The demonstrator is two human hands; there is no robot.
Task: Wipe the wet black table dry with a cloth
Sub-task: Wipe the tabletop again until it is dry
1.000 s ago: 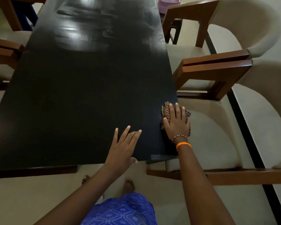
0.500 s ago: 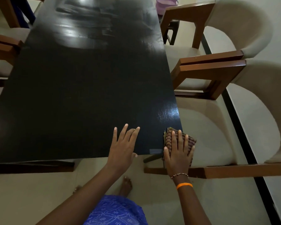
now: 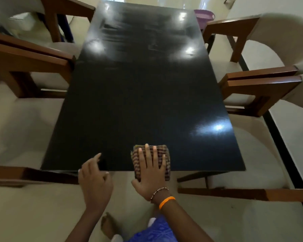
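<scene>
Two hands work at the near edge of the black desk [image 3: 143,95]. The right hand [image 3: 151,173] lies flat on a folded striped cloth [image 3: 165,152], its fingers [image 3: 147,152] straight and spread, pressing the cloth onto the desk at about 6 o'clock; the near part of the cloth overhangs the edge. The left hand [image 3: 94,177] hovers at 7 o'clock, fingers loosely curled and grasping nothing, its fingertips over the desk's edge; motion blur hides whether they touch.

Progress, as judged from the sheen: the middle and near part of the desk looks evenly dark and matt, which suggests it is largely dry. The far third, toward 12 o'clock, carries pale streaks and smeared patches that read as a water film not yet wiped. A bright glare patch at 4 o'clock may be reflected light or moisture; which cannot be told. The task thus appears roughly half done, with the far end left.

Surroundings: wooden armchairs with cream upholstery flank both long sides, two at 9 to 11 o'clock [image 3: 30,55] and two at 1 to 4 o'clock [image 3: 262,84]. A purple basin [image 3: 204,14] stands on the floor beyond the far right corner, at 1 o'clock. The floor [image 3: 42,215] is pale and tiled, with a dark strip [image 3: 278,145] along the right.
</scene>
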